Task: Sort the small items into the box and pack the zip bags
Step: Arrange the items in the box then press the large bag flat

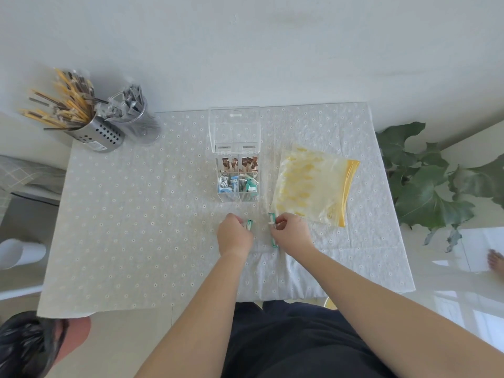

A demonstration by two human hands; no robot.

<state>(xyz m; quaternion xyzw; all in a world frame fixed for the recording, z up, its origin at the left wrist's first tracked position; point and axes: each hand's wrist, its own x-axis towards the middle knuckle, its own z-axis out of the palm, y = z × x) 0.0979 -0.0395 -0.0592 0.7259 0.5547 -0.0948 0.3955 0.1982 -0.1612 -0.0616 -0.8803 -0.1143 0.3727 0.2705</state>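
Observation:
A clear plastic box [236, 174] with its lid raised stands mid-table, its compartments holding brown, blue and green packets. Right of it lies a yellow-patterned zip bag [313, 186] with a yellow seal strip. Near the front, a nearly transparent zip bag [273, 236] with a green seal is held between both hands. My left hand [234, 236] pinches its left end, and my right hand [291, 233] pinches the green strip at its right end. The clear bag's contents cannot be made out.
A perforated metal holder [95, 135] of wrapped sticks and a clear cup [141, 124] of grey sachets stand at the back left. A leafy plant [425, 181] is beside the table's right edge. A black bag [24, 347] sits on the floor, lower left.

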